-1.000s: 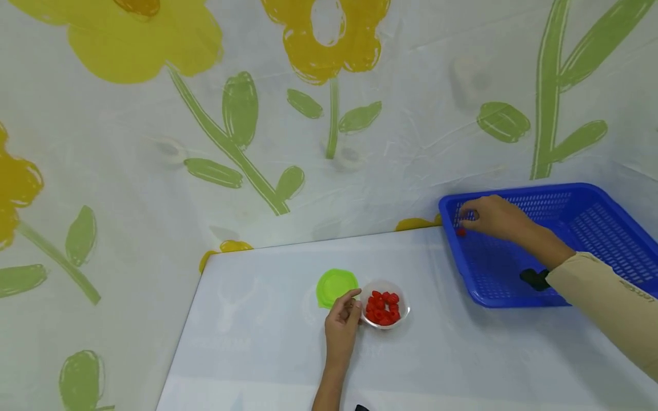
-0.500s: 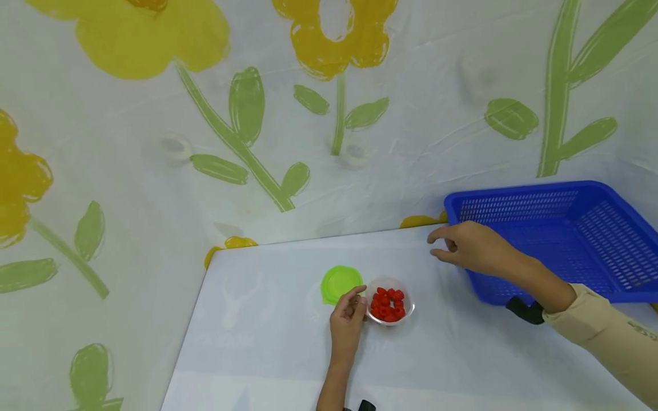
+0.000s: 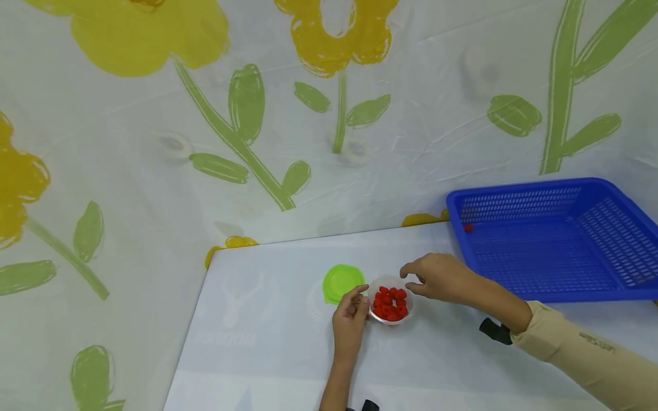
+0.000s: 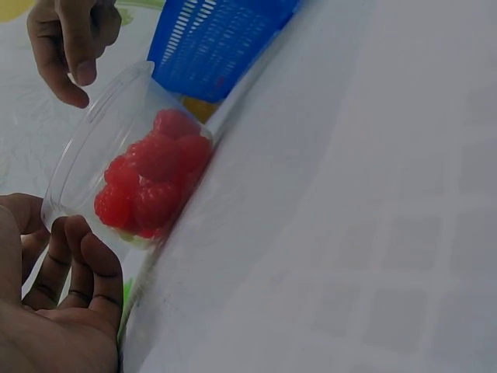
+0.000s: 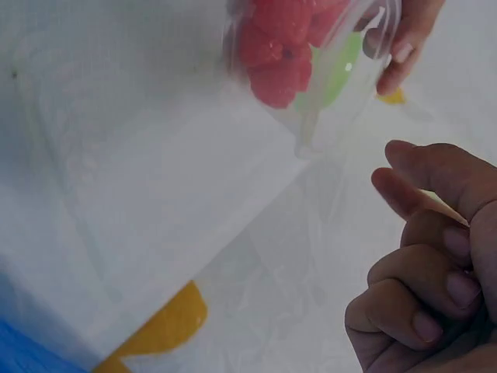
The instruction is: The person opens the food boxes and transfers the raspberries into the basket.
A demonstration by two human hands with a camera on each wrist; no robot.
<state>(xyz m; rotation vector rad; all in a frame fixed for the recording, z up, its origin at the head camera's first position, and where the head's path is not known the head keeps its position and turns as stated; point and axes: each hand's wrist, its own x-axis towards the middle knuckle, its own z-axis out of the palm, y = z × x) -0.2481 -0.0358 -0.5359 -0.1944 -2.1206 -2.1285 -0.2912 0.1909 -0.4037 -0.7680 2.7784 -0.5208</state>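
A clear round plastic tub (image 3: 384, 281) stands on the table, partly filled with several red raspberries (image 3: 389, 307). At its left side my left hand (image 3: 349, 331) holds the rim between thumb and fingers, as the left wrist view shows. My right hand (image 3: 441, 278) hovers just right of the tub, thumb and index finger apart and nothing between them. Its other fingers are curled in the right wrist view. Behind the left fingers lies a bright green lid (image 3: 342, 282).
A blue mesh basket (image 3: 552, 296) stands at the right, with one red raspberry (image 3: 469, 228) in its far left corner. A flower-printed sheet (image 3: 411, 148) hangs behind the white table (image 3: 267, 319).
My right hand let a raspberry go in the basket's far left corner, then came left and toward me to the tub. The left hand stays at the tub's rim.
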